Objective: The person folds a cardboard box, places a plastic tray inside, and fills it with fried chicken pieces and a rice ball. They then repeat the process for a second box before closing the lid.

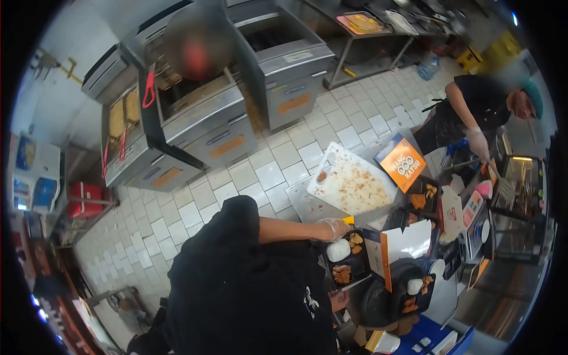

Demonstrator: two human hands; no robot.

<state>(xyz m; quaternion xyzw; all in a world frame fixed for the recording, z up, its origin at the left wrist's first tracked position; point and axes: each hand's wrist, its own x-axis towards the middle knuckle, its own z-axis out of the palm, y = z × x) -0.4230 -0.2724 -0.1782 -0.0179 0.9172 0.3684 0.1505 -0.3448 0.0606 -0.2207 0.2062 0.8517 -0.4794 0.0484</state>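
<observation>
My left hand [333, 229], in a clear plastic glove, is at the upper edge of a black food tray [359, 276], fingers bent down and partly hidden. A small yellow piece [349, 220] shows beside its fingertips. In the tray are a white mound of rice [339, 250], browned fried pieces [355, 241] and a fried cutlet [342, 274]. My right hand [338, 300] is by the tray's near side, fingers curled; I cannot tell what they hold. A white and orange carton flap [408, 242] stands just right of the tray.
A crumb-covered white cutting board [355, 180] lies ahead beside an orange printed box [401, 163]. Another filled black tray [419, 294] sits to the right. A co-worker [482, 112] in dark clothes stands at the far right, a gloved hand by a spatula. Fryers [207, 121] line the tiled floor's far side.
</observation>
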